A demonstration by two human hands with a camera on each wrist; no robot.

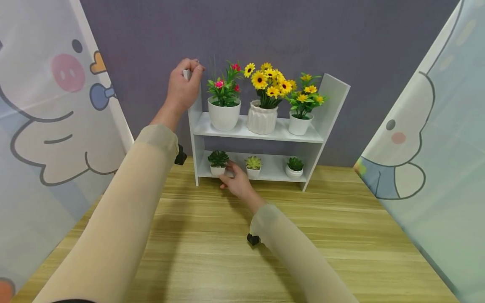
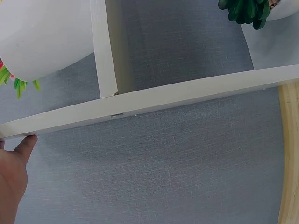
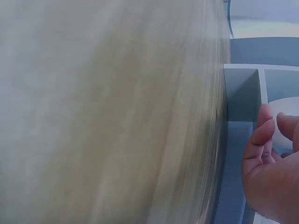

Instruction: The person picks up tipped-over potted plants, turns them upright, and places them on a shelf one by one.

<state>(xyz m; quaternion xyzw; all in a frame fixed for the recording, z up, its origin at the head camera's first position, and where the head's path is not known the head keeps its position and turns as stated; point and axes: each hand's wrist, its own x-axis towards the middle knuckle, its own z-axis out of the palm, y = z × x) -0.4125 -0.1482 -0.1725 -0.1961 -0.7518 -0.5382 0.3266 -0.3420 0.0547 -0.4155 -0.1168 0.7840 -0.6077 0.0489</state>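
My left hand grips the top of the left side panel of a white two-tier shelf. In the left wrist view its thumb presses against the panel edge. On the lower tier, my right hand reaches in from the front, its fingers just right of a dark green succulent in a small white pot. In the right wrist view its thumb and fingers stand apart, loosely bent. A light green succulent is to the right of this hand.
Another potted succulent sits at the lower right. Above stand a red-flowered plant, yellow daisies in a ribbed pot and a yellow-flowered plant. The shelf is on a wooden table against a grey wall.
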